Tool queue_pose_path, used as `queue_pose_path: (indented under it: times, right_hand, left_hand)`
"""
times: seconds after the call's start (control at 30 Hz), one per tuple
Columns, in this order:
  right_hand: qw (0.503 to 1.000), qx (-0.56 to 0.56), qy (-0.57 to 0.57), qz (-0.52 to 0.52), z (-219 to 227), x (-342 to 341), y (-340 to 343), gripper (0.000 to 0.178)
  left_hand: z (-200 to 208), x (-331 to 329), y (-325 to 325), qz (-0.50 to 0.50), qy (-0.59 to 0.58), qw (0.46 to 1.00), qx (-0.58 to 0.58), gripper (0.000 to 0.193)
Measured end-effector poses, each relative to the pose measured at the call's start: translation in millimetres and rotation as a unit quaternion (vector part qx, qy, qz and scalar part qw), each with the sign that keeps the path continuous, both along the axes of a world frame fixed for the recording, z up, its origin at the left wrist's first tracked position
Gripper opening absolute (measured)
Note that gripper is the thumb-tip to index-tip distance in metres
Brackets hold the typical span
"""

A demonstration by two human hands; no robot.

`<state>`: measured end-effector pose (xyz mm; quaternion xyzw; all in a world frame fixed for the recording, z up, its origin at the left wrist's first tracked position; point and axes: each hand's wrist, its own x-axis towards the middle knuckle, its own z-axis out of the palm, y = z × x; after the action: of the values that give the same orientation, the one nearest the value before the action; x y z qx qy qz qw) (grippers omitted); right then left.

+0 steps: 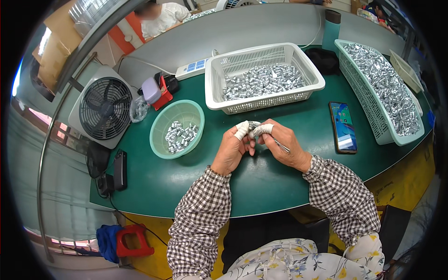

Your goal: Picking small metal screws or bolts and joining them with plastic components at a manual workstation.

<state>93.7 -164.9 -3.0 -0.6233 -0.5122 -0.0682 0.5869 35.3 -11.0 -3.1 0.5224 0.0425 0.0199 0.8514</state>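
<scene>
My left hand (230, 153) and my right hand (288, 147) meet above the middle of the green table, in front of the white basket. Between their wrapped fingertips is a small shiny metal part (253, 125), mostly covered by the fingers. White tape or finger covers wrap the thumb or finger ends of both hands. A thin metal tool (282, 146), perhaps tweezers, sticks out from under my right hand's curled fingers. The white basket (215, 95) holds many small silvery metal parts. A smaller pile of them lies in the pale green bowl (159, 148) to the left.
A long light green basket (364, 95) full of metal parts stands at the right. Near it lie a phone (343, 128) and a teal bottle (331, 31). A fan (106, 108), a power strip (192, 68) and a black box (120, 170) are at the left.
</scene>
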Motion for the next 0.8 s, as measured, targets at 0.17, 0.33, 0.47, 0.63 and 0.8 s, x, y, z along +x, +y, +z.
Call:
queue_pose_path:
  times: [0.17, 0.33, 0.47, 0.63, 0.8]
  right_hand:
    - [0.999, 0.002, -0.033, 0.018, -4, -2, 3, 0.020]
    - [0.996, -0.036, -0.084, 0.003, -7, -2, 6, 0.015]
    - [0.958, -0.174, -0.212, -0.084, -6, -6, 5, 0.009]
    - [0.943, -0.170, -0.261, -0.116, -7, -4, 13, 0.012]
    - [0.968, -0.131, -0.193, -0.091, -7, -9, 11, 0.013]
  left_hand:
    - [4, -2, -2, -0.048, 0.018, 0.995, -0.084, 0.034]
    - [-8, 0, -3, 0.003, 0.027, 0.997, -0.075, 0.031]
    - [-8, 0, -9, 0.060, 0.032, 0.998, 0.020, 0.028]
    - [-6, 0, -13, 0.063, 0.041, 0.996, 0.047, 0.026]
    - [-7, -1, -13, 0.036, 0.027, 0.993, -0.107, 0.025]
